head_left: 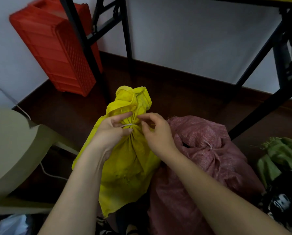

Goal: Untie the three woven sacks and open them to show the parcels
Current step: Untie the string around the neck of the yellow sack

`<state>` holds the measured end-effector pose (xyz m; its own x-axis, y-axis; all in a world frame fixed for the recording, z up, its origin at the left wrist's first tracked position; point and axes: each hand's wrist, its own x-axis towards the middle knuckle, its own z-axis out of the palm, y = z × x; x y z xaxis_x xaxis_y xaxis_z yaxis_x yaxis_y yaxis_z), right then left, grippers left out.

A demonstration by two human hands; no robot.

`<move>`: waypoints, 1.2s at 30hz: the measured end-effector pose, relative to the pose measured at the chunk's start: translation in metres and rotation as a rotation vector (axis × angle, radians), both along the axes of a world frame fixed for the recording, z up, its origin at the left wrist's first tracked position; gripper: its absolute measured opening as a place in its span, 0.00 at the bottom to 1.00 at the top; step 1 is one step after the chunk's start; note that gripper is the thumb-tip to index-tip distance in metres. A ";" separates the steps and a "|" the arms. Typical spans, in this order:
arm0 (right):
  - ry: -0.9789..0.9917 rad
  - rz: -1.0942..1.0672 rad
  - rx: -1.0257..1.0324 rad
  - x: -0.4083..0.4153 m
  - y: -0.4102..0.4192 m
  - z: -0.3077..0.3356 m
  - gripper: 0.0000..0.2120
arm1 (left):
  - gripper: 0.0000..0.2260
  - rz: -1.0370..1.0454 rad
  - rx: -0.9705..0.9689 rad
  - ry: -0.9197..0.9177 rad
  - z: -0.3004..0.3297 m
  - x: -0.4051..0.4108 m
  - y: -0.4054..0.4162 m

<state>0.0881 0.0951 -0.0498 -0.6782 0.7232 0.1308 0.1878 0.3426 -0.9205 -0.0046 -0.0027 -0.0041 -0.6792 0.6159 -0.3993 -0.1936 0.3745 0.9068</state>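
On floor, yellow sack (125, 158) upright, neck topmost

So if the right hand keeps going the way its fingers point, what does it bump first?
Probably the yellow sack's tied neck: the right hand's fingertips already hover beside it.

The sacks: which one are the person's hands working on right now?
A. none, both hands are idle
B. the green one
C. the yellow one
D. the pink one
C: the left hand grips the gathered neck of the yellow sack at its white tie, and the right hand picks at the same knot; the pink sack and green sack lie untouched to the right.
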 end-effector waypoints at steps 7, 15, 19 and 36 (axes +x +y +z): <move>0.032 -0.004 0.002 -0.003 -0.002 -0.004 0.04 | 0.19 0.026 -0.060 0.197 -0.006 0.002 0.013; 0.044 -0.047 0.157 -0.008 0.004 -0.010 0.05 | 0.17 0.033 -0.212 0.512 -0.017 0.007 0.027; 0.038 -0.005 0.168 -0.009 0.002 -0.009 0.06 | 0.16 0.051 -0.232 0.472 -0.023 0.002 0.028; -0.007 -0.012 0.193 -0.012 0.003 -0.014 0.05 | 0.15 0.062 -0.205 0.317 -0.019 0.002 0.025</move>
<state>0.0761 0.0981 -0.0642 -0.6708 0.6933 0.2634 0.1988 0.5102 -0.8368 -0.0030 0.0220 -0.0229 -0.8220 0.4993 -0.2737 0.0570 0.5504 0.8330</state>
